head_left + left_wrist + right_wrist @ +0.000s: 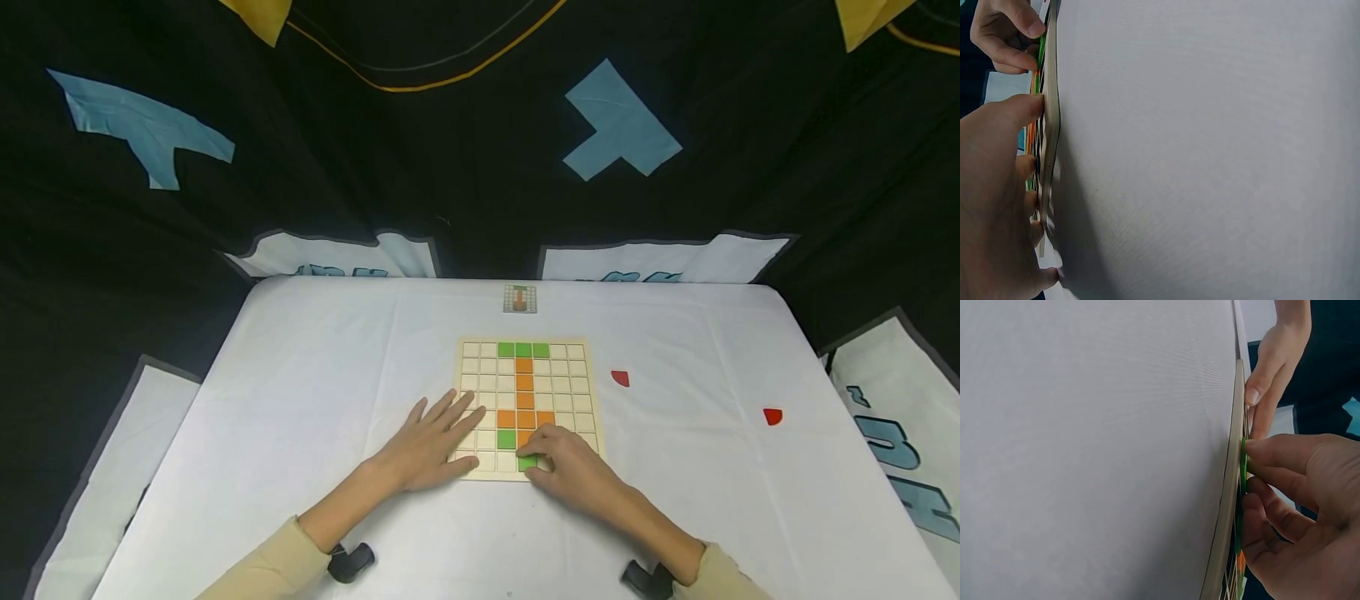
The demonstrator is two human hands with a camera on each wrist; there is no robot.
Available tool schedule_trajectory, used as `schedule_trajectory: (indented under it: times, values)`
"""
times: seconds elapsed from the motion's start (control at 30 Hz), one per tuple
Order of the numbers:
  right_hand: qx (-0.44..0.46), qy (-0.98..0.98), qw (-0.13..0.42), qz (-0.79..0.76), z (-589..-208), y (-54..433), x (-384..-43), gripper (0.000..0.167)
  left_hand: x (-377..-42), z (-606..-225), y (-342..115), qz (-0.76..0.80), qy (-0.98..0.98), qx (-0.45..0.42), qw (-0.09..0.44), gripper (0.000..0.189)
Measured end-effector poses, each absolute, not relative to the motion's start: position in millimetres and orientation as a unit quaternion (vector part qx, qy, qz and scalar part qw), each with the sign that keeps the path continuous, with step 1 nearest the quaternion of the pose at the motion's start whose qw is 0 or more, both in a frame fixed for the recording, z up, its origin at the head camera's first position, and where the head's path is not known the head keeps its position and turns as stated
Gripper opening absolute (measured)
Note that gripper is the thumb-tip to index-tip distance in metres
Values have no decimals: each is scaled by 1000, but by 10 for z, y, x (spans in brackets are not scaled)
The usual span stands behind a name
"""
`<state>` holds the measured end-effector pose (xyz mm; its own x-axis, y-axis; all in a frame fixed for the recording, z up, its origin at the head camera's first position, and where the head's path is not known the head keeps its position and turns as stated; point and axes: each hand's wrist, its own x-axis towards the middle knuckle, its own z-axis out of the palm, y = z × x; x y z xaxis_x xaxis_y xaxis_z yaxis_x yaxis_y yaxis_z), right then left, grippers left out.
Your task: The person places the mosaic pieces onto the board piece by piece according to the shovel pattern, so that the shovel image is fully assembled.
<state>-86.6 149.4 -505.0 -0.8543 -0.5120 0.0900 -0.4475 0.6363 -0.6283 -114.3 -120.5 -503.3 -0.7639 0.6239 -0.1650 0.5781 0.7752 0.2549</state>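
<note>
A pale wooden grid board lies on the table with orange square tiles in a column and a short crossing row. Three green tiles line its far row, and another green tile sits nearer. My left hand rests on the board's left part, fingers spread and straight. At the near edge my right hand pinches a green square tile between thumb and forefinger. In the right wrist view that tile stands at the board's surface; whether it is seated cannot be told.
A small pattern card lies beyond the board's far edge. Two red quarter-round pieces, a nearer-to-board one and a farther one, lie to the right on the white tablecloth. A dark curtain hangs behind the table.
</note>
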Motion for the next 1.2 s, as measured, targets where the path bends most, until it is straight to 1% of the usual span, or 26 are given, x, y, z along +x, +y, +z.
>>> schedule_trajectory:
  times: [0.47,0.57,0.67,0.83,1.07,1.2]
  values:
    - [-259,901,61,-342,-5053,1507,-909,21,-1155,-5043,-1198,87,935,323,119,71]
    - [-247,898,76,-356,-5035,1551,-931,21,-1156,-5039,-1194,90,935,323,119,71]
    - [-227,897,76,-373,-5019,1631,-972,20,-1157,-5032,-1194,90,934,324,122,72]
    - [-209,893,45,-395,-4989,1870,-1090,22,-1158,-5020,-1198,86,933,328,121,71]
    - [-175,906,-30,-384,-4973,2265,-1308,26,-1154,-5015,-1193,89,934,325,122,71]
    - [-134,915,-46,-378,-4997,2466,-1419,30,-1147,-5019,-1194,85,934,325,122,71]
